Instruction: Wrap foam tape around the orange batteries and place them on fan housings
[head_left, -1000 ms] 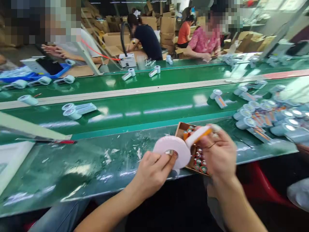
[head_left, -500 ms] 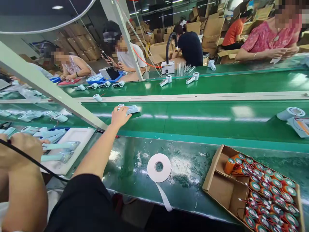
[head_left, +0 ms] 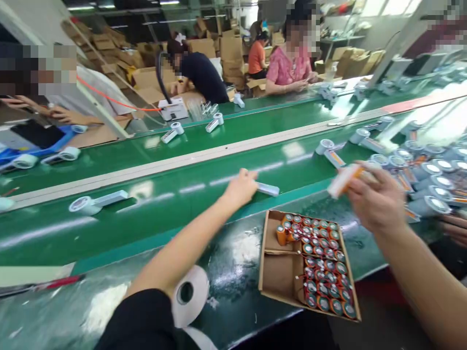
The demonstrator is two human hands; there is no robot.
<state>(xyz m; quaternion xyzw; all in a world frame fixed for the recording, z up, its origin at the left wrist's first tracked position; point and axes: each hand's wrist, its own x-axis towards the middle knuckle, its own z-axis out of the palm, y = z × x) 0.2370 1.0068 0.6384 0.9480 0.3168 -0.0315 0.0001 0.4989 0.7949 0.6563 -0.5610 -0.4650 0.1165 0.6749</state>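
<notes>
Left hand: the left hand (head_left: pixel 241 188) reaches out over the green conveyor belt (head_left: pixel 204 170), fingers curled down onto one end of a pale blue handheld fan body (head_left: pixel 266 188); the rest of that part sticks out to the right of the knuckles, flat on the belt.
Right hand: the right hand (head_left: pixel 375 199) is raised above the bench edge, fingers pinched around a white-wrapped orange battery cell (head_left: pixel 343 180); the cell pokes out leftward past the fingertips, tilted, blurred.
Box: an open brown cardboard box of orange cells with red wires (head_left: pixel 310 262) sits on the glossy bench between the two forearms, below both hands.
Tape: a white roll of foam tape (head_left: pixel 189 294) lies by the left sleeve, near the bench's front edge.
Belt: another pale fan (head_left: pixel 95 201) lies well left of the reaching hand.
Right side: a heap of pale blue fans (head_left: pixel 423 170) is piled just beyond the right hand.
</notes>
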